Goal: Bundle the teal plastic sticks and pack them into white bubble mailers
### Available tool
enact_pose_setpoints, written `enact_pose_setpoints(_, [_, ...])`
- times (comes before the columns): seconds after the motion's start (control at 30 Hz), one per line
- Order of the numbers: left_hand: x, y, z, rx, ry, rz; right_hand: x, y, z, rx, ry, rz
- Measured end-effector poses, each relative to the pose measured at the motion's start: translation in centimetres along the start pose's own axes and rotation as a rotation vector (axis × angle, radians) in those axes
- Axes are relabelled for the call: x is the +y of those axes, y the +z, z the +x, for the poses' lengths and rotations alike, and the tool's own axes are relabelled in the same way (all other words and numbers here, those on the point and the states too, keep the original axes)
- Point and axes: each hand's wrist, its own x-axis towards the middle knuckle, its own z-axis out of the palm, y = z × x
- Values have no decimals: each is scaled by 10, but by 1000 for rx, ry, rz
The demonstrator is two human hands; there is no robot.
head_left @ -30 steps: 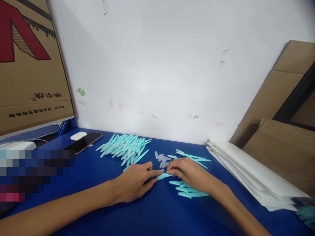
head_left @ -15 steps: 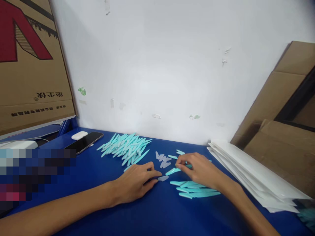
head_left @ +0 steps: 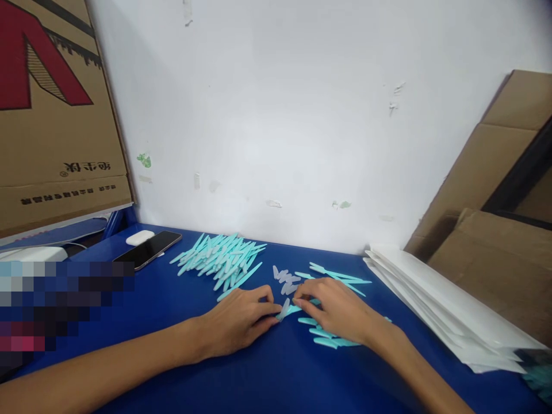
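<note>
My left hand (head_left: 239,322) rests on the blue table (head_left: 267,374), its thumb and forefinger pinched on a small clear cap (head_left: 283,309). Facing it, my right hand (head_left: 338,310) pinches a teal plastic stick (head_left: 297,309) whose tip meets the cap. A small row of finished teal sticks (head_left: 332,339) lies under my right wrist. A big heap of teal sticks (head_left: 224,259) lies behind my left hand. Several loose clear caps (head_left: 285,277) and a few more teal sticks (head_left: 340,276) lie just beyond my fingers.
A phone (head_left: 146,249) and a white earbud case (head_left: 138,237) sit at the back left, under a leaning cardboard box (head_left: 56,115). A stack of white sleeves (head_left: 440,310) runs along the right, with cardboard (head_left: 495,230) behind. A white wall closes the back.
My right hand drew back to the far sticks, took a teal one and returned to meet my left hand, which now holds a clear cap against its tip.
</note>
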Motion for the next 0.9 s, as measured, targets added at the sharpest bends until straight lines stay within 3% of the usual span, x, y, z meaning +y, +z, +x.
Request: enact_pose_setpoints(0.9, [4, -5, -1, -26, 26, 34, -10, 0, -2, 9, -26, -12])
